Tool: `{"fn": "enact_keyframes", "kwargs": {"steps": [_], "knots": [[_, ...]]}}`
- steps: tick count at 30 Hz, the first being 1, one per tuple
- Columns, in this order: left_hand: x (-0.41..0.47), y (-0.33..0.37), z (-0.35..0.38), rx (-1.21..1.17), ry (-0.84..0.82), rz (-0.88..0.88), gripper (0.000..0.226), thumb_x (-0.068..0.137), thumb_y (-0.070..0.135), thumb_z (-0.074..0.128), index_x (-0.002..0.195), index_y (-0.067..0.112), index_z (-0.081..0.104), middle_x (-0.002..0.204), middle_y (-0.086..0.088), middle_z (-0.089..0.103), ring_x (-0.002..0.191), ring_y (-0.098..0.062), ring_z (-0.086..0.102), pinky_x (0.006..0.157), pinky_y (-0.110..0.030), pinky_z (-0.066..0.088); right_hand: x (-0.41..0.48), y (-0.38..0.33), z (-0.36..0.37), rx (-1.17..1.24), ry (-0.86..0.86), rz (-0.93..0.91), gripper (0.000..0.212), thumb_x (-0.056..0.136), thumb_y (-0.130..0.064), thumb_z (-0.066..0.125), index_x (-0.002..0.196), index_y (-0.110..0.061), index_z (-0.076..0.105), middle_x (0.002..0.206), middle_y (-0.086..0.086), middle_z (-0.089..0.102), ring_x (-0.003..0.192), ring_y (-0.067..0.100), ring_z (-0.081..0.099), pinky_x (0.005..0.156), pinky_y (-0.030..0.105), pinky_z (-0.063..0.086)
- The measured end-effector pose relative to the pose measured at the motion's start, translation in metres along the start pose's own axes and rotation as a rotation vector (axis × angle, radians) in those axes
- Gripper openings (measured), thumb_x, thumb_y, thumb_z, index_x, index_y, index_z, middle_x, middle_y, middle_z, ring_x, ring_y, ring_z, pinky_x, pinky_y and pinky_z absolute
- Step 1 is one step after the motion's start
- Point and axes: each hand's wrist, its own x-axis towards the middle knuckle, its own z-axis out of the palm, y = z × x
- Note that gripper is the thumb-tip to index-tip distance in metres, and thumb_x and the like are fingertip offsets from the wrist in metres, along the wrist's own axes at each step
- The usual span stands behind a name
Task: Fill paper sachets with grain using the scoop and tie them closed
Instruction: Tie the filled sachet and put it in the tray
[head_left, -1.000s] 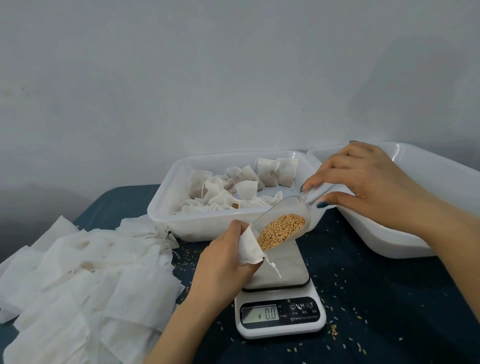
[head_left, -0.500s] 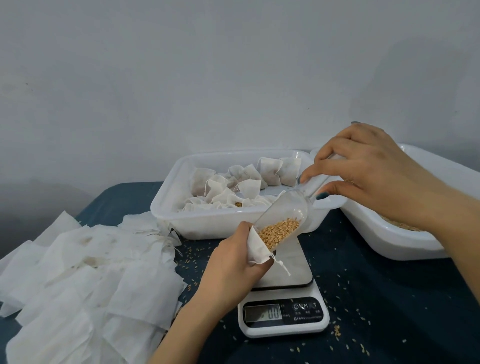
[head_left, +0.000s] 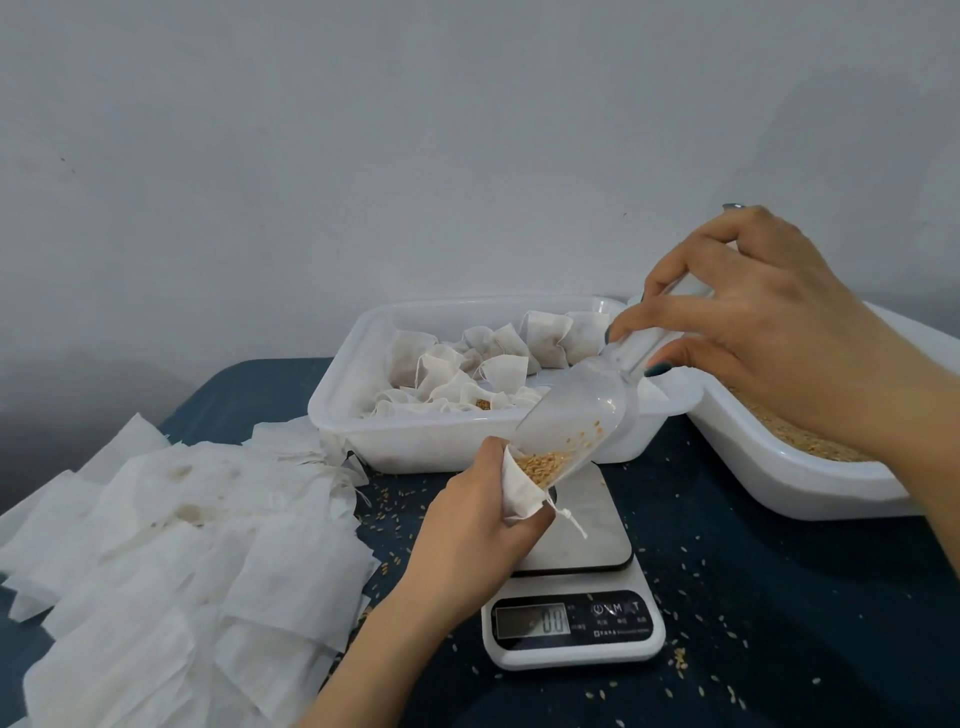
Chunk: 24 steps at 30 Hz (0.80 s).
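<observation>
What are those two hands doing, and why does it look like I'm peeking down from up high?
There is no machine here, just a person's two hands. The camera sits on the person's head, so you look forward and down as they do. The left hand holds a small paper sachet open. The right hand grips a clear scoop, tipped into the sachet's mouth so grain can slide in. Below them stands a small kitchen scale. On the dark blue cloth lie a pile of empty sachets, a white tray of filled ones, and another tray with grain. Some grains are spilled around.
</observation>
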Motion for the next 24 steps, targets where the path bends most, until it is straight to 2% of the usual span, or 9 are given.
{"fn": "enact_keyframes", "kwargs": {"steps": [3, 7, 12, 15, 18, 20, 21, 22, 24], "knots": [[0.0, 0.0, 0.0, -0.009, 0.01, -0.005, 0.027, 0.078, 0.051, 0.052, 0.097, 0.034, 0.043, 0.089, 0.013, 0.064, 0.079, -0.007, 0.059, 0.069, -0.032, 0.051, 0.0, 0.001, 0.0, 0.004, 0.0, 0.017, 0.036, 0.088, -0.04, 0.052, 0.103, -0.022, 0.079, 0.099, 0.009, 0.068, 0.096, 0.043, 0.056, 0.085, 0.049, 0.041], [0.0, -0.001, -0.002, -0.041, 0.025, 0.005, 0.019, 0.079, 0.047, 0.054, 0.091, 0.036, 0.043, 0.086, 0.024, 0.062, 0.077, -0.001, 0.057, 0.058, -0.016, 0.038, -0.01, 0.006, 0.004, 0.048, -0.023, 0.104, 0.036, 0.088, -0.041, 0.051, 0.105, -0.025, 0.078, 0.103, 0.006, 0.066, 0.102, 0.039, 0.049, 0.089, 0.052, 0.042], [0.001, 0.0, -0.004, -0.079, 0.059, 0.012, 0.021, 0.079, 0.047, 0.052, 0.092, 0.032, 0.045, 0.072, 0.012, 0.058, 0.064, -0.006, 0.051, 0.057, -0.024, 0.035, -0.03, 0.015, 0.012, 0.111, -0.046, 0.227, 0.035, 0.086, -0.046, 0.053, 0.108, -0.031, 0.075, 0.098, -0.002, 0.063, 0.097, 0.032, 0.049, 0.093, 0.05, 0.037], [0.002, 0.0, -0.005, -0.101, 0.077, 0.024, 0.017, 0.079, 0.043, 0.051, 0.09, 0.032, 0.046, 0.07, 0.012, 0.057, 0.061, -0.006, 0.049, 0.055, -0.021, 0.033, -0.043, 0.014, 0.02, 0.203, -0.096, 0.344, 0.032, 0.086, -0.05, 0.051, 0.109, -0.038, 0.071, 0.096, -0.007, 0.06, 0.094, 0.021, 0.046, 0.098, 0.056, 0.036], [0.004, -0.002, -0.007, -0.122, 0.085, 0.049, 0.01, 0.084, 0.04, 0.051, 0.089, 0.032, 0.046, 0.072, 0.017, 0.057, 0.059, -0.006, 0.047, 0.054, -0.018, 0.034, -0.055, 0.009, 0.028, 0.35, -0.135, 0.481, 0.019, 0.09, -0.048, 0.056, 0.108, -0.051, 0.061, 0.096, -0.009, 0.059, 0.093, 0.016, 0.047, 0.1, 0.061, 0.035], [0.005, -0.004, -0.007, -0.151, 0.087, 0.068, 0.008, 0.088, 0.041, 0.049, 0.087, 0.035, 0.045, 0.067, 0.019, 0.053, 0.055, -0.006, 0.042, 0.055, -0.02, 0.034, -0.061, 0.004, 0.032, 0.491, -0.141, 0.583, 0.015, 0.093, -0.054, 0.054, 0.106, -0.054, 0.059, 0.1, -0.007, 0.06, 0.097, 0.02, 0.053, 0.102, 0.058, 0.036], [0.005, -0.006, -0.007, -0.179, 0.085, 0.067, 0.01, 0.089, 0.045, 0.047, 0.086, 0.036, 0.044, 0.064, 0.016, 0.051, 0.054, -0.008, 0.039, 0.056, -0.024, 0.036, -0.064, 0.002, 0.034, 0.55, -0.132, 0.636, 0.022, 0.086, -0.057, 0.052, 0.106, -0.053, 0.059, 0.103, -0.006, 0.06, 0.101, 0.019, 0.055, 0.104, 0.056, 0.036], [0.005, -0.007, -0.008, -0.212, 0.083, 0.06, 0.012, 0.089, 0.049, 0.044, 0.086, 0.037, 0.044, 0.062, 0.012, 0.047, 0.054, -0.013, 0.038, 0.056, -0.033, 0.036, -0.066, -0.001, 0.036, 0.588, -0.116, 0.684, 0.028, 0.081, -0.058, 0.051, 0.107, -0.051, 0.06, 0.106, -0.005, 0.06, 0.104, 0.016, 0.057, 0.105, 0.053, 0.037], [0.005, -0.008, -0.009, -0.256, 0.08, 0.044, 0.013, 0.086, 0.048, 0.04, 0.082, 0.036, 0.044, 0.059, 0.007, 0.043, 0.054, -0.017, 0.035, 0.053, -0.042, 0.033, -0.071, -0.002, 0.04, 0.629, -0.062, 0.773, 0.035, 0.078, -0.057, 0.052, 0.109, -0.043, 0.062, 0.113, -0.006, 0.06, 0.101, 0.001, 0.057, 0.101, 0.037, 0.041]]}}
